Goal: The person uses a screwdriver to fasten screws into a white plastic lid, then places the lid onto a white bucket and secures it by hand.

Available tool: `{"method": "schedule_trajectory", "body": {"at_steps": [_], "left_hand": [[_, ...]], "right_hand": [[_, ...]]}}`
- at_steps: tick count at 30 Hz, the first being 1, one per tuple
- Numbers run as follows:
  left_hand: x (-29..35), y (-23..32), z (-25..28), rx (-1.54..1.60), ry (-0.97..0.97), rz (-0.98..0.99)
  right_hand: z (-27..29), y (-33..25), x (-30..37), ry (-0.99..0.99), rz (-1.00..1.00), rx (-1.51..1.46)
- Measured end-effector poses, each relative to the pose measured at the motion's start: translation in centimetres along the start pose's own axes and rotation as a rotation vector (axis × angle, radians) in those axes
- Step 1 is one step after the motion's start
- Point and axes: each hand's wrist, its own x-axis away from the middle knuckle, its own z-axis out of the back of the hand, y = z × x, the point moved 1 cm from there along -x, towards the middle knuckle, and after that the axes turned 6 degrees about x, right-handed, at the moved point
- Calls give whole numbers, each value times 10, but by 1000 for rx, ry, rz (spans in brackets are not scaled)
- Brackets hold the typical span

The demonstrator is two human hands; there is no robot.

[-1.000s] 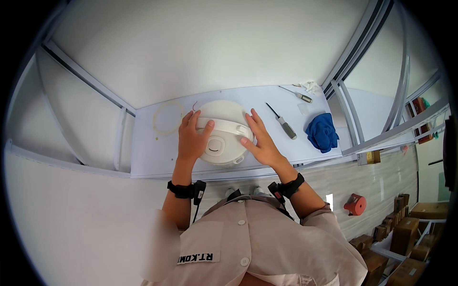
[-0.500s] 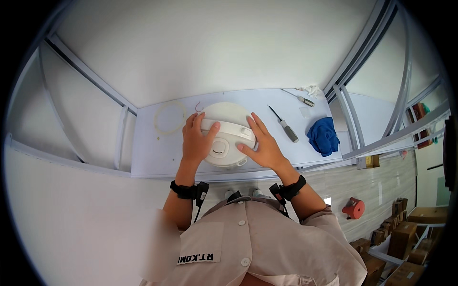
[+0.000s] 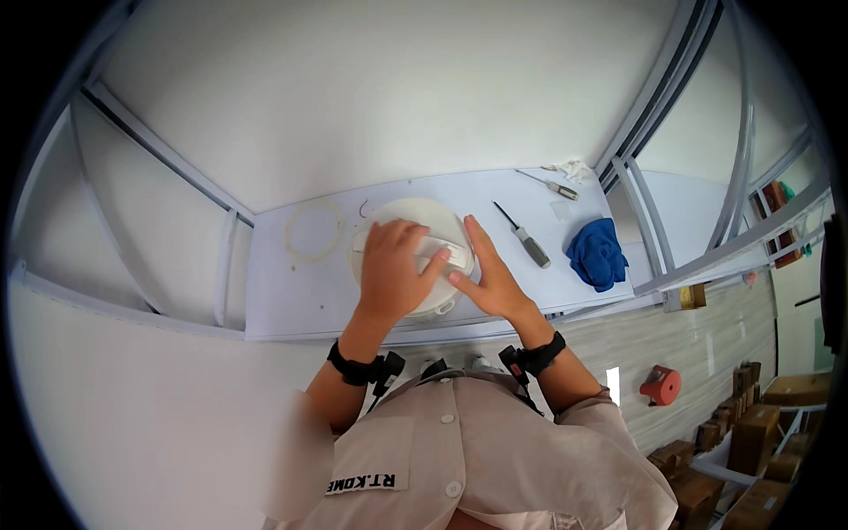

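A round, cream-white appliance [image 3: 408, 208] with a handle bar [image 3: 458, 253] across its top, much like a rice cooker, stands on the white table. My left hand [image 3: 393, 269] lies over its top and hides much of the bar. The fingers of that hand are slightly bent, and its thumb is spread along the bar near a small raised part. At the appliance's right side is my right hand [image 3: 491, 281], its fingers stretched upward along the rim and its thumb apart, near the front. Nothing is enclosed in that hand.
Right of the appliance lie two screwdrivers, one nearer [image 3: 533, 247] and one farther [image 3: 561, 189], and a crumpled blue cloth [image 3: 597, 254]. A pale ring [image 3: 291, 229] lies on the left of the table [image 3: 276, 305]. Metal frame posts flank both sides; a red stool [image 3: 661, 386] and cardboard boxes [image 3: 753, 437] are at lower right.
My left hand has moved right, from the left side of the appliance onto its top, now covering the round part of the lid. My right hand stays almost where it was.
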Motion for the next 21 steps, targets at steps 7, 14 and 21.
{"method": "schedule_trajectory", "body": {"at_steps": [7, 14, 21], "left_hand": [[-7, 1, -26, -162, -20, -105], [-12, 0, -34, -177, -76, -101], [-16, 3, -32, -205, -113, -56]], "right_hand": [[8, 0, 9, -28, -82, -182], [14, 3, 8, -95, -21, -140], [7, 15, 10, -81, -19, -141]]}}
